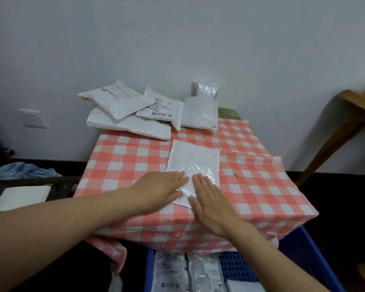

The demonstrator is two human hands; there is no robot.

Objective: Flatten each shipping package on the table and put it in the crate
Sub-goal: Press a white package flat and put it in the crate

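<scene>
My left hand [160,191] and my right hand [209,204] flat, fingers straight, both pressing near end of white package [195,165]. Package lies flat on checkered tablecloth [251,186], near front edge of table, far end free. Nothing gripped, palms down, thumbs almost meeting. Pile of white mailers [139,111] at far edge by wall. Blue crate [301,249] below table front, flat packages [190,272] lying inside.
</scene>
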